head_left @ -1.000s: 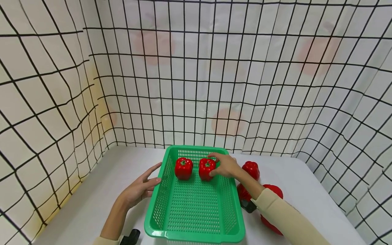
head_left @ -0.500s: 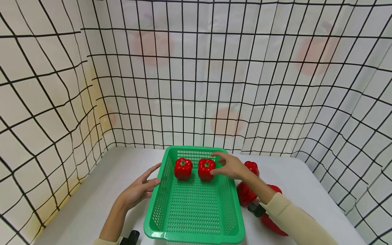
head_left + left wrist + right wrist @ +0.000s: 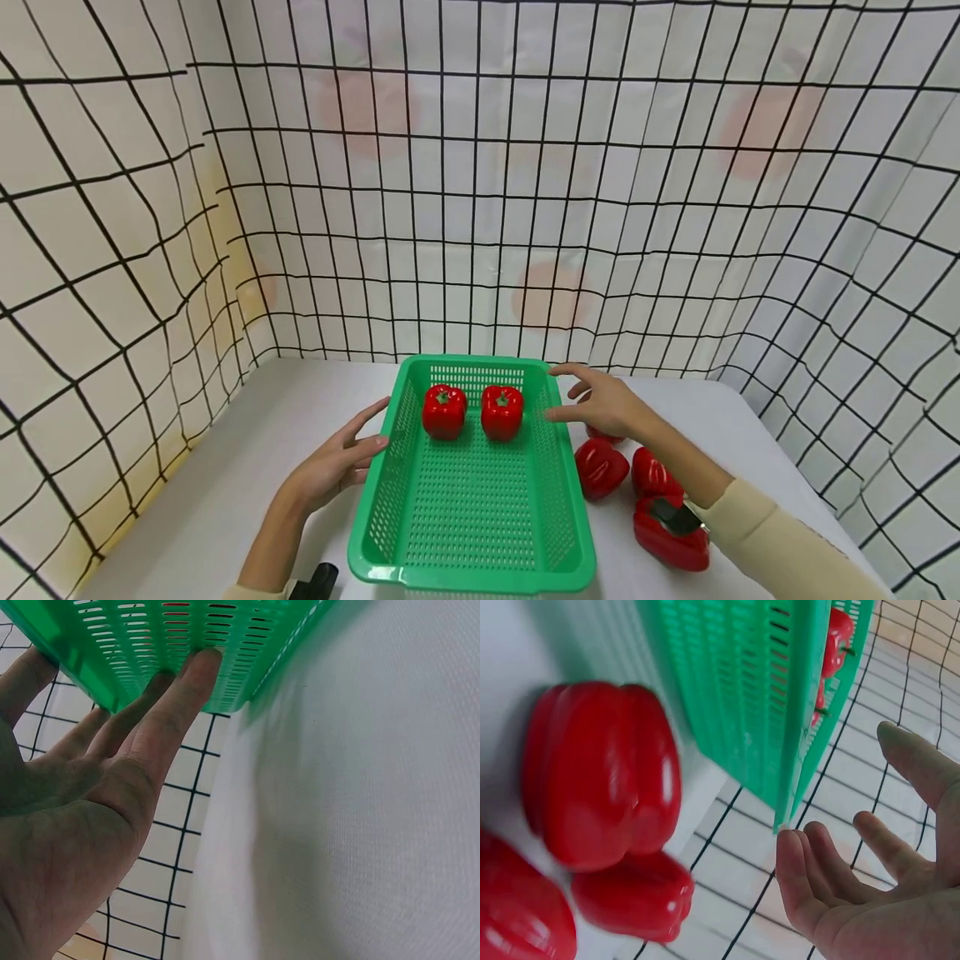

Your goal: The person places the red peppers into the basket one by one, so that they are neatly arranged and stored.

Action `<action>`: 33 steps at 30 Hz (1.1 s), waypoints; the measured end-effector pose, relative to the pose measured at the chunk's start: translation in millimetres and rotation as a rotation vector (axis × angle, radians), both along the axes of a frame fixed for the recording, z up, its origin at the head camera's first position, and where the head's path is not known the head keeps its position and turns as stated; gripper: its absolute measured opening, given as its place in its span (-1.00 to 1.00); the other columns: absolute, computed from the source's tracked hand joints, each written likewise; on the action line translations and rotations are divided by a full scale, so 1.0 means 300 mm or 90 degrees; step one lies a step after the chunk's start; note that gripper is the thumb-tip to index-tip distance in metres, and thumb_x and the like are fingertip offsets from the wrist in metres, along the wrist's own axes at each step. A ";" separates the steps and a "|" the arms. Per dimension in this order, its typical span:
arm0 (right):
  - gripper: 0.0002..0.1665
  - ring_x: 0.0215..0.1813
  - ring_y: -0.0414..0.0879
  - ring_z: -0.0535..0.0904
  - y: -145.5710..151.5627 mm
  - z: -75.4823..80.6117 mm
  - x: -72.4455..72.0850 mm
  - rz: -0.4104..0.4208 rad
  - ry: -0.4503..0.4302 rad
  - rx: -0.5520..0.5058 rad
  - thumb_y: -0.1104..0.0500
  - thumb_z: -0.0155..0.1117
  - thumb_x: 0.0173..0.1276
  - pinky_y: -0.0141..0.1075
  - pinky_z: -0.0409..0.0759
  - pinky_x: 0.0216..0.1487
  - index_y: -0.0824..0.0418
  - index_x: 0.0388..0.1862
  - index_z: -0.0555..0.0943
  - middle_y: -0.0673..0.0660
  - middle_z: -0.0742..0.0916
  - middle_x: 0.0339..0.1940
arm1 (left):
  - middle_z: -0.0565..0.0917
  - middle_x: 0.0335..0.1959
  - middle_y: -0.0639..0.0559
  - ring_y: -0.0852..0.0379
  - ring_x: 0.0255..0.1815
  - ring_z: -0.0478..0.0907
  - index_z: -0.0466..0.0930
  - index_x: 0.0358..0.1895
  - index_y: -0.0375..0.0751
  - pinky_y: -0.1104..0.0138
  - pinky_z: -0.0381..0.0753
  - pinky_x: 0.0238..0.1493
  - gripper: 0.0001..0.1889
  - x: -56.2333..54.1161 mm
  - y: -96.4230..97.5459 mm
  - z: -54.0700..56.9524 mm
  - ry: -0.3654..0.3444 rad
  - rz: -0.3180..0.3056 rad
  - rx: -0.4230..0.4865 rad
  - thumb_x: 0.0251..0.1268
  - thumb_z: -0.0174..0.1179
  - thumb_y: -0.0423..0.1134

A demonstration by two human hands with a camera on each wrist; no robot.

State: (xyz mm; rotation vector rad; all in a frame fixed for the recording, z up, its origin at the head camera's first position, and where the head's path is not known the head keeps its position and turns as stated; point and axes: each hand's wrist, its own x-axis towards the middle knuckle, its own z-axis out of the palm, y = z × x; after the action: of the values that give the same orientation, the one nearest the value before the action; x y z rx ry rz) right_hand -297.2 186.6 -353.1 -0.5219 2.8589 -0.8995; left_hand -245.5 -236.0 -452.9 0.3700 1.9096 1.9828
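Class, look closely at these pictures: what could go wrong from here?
1. The loose peppers lie close together beside the green basket, so reaching for one might nudge another.
2. The right hand is right by the basket's rim; a low pass could bump it.
3. The two peppers inside stand upright with room around them, so a jolt might tip one.

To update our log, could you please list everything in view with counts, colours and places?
Table: one, white, in front of the person.
Basket: one, green, on the table.
Basket peppers: two, red, towards its far end.
Loose peppers: four visible, red, right of the basket.
Walls: three, white with black grid, behind and both sides.
Wrist cameras: two, black, one per wrist.
Sleeves: two, beige, one per arm.
Left hand: one, touching the basket's left side.
Right hand: one, near its right rim.
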 end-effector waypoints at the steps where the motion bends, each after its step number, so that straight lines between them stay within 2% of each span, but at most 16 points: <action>1: -0.14 0.10 0.15 0.66 0.012 0.003 0.003 -0.007 -0.004 0.002 -0.18 0.48 0.24 -0.01 0.74 -0.09 -0.01 0.47 0.41 0.30 0.68 0.15 | 0.52 0.32 -0.42 -0.21 0.11 0.71 -0.16 0.66 0.23 0.04 0.72 0.12 -0.24 0.000 0.000 0.001 -0.002 0.001 -0.001 0.59 0.04 -0.20; 4: -0.12 -0.04 0.10 0.69 0.050 0.009 0.015 -0.024 -0.018 0.006 -0.18 0.48 0.24 -0.07 0.75 -0.18 0.03 0.47 0.40 0.31 0.69 0.11 | 0.52 0.32 -0.42 -0.23 0.12 0.71 -0.15 0.66 0.25 0.03 0.72 0.12 -0.24 -0.001 0.002 0.004 -0.010 0.008 -0.003 0.58 0.06 -0.20; 7: -0.12 -0.03 0.12 0.68 0.092 0.010 0.030 -0.040 -0.025 0.019 -0.19 0.48 0.22 -0.04 0.78 -0.17 0.04 0.46 0.41 0.32 0.69 0.11 | 0.53 0.32 -0.41 -0.23 0.12 0.71 -0.13 0.65 0.28 0.02 0.72 0.13 -0.23 -0.003 0.006 0.007 -0.020 0.017 -0.004 0.57 0.08 -0.19; 11: -0.13 0.11 0.20 0.63 0.147 0.005 0.050 -0.052 -0.021 0.050 -0.21 0.46 0.22 0.04 0.76 -0.07 0.09 0.43 0.43 0.33 0.69 0.12 | 0.54 0.31 -0.41 -0.23 0.11 0.71 -0.13 0.65 0.28 0.01 0.71 0.13 -0.23 -0.004 0.007 0.007 -0.014 0.018 -0.008 0.56 0.09 -0.17; 16: -0.09 0.01 0.17 0.65 0.216 -0.005 0.070 -0.066 -0.035 0.066 -0.19 0.48 0.21 -0.03 0.77 -0.19 0.21 0.41 0.43 0.33 0.70 0.03 | 0.51 0.33 -0.42 -0.21 0.12 0.71 -0.17 0.67 0.23 0.01 0.71 0.14 -0.23 -0.001 0.002 0.002 0.004 0.008 -0.010 0.58 0.06 -0.17; 19: -0.10 0.00 0.19 0.65 0.256 -0.014 0.079 -0.082 -0.033 0.074 -0.19 0.48 0.20 -0.02 0.78 -0.21 0.22 0.40 0.44 0.36 0.70 0.03 | 0.52 0.33 -0.42 -0.20 0.11 0.72 -0.15 0.66 0.25 0.02 0.71 0.14 -0.24 0.000 0.002 0.001 0.001 0.011 -0.010 0.58 0.06 -0.17; 25: -0.16 0.02 0.26 0.65 0.334 -0.049 0.083 -0.118 -0.040 0.079 -0.15 0.46 0.24 0.03 0.79 -0.20 0.24 0.38 0.46 0.45 0.68 0.07 | 0.54 0.31 -0.42 -0.20 0.09 0.73 -0.12 0.65 0.29 0.01 0.71 0.13 -0.23 -0.001 0.007 0.003 -0.017 0.021 -0.008 0.56 0.09 -0.17; 33: -0.21 -0.02 0.18 0.65 0.424 -0.109 0.085 -0.138 -0.064 0.079 -0.14 0.45 0.26 0.01 0.77 -0.21 0.26 0.33 0.48 0.43 0.68 0.03 | 0.54 0.30 -0.42 -0.22 0.09 0.72 -0.13 0.65 0.28 0.00 0.71 0.12 -0.23 -0.001 0.004 0.001 -0.014 0.021 -0.006 0.56 0.08 -0.18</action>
State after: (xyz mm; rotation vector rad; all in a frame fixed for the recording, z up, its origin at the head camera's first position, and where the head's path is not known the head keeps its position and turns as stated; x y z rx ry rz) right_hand -271.6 313.8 -385.7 -0.1506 2.8939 -0.7449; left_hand -245.7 -234.8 -452.5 0.3150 1.9234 1.9892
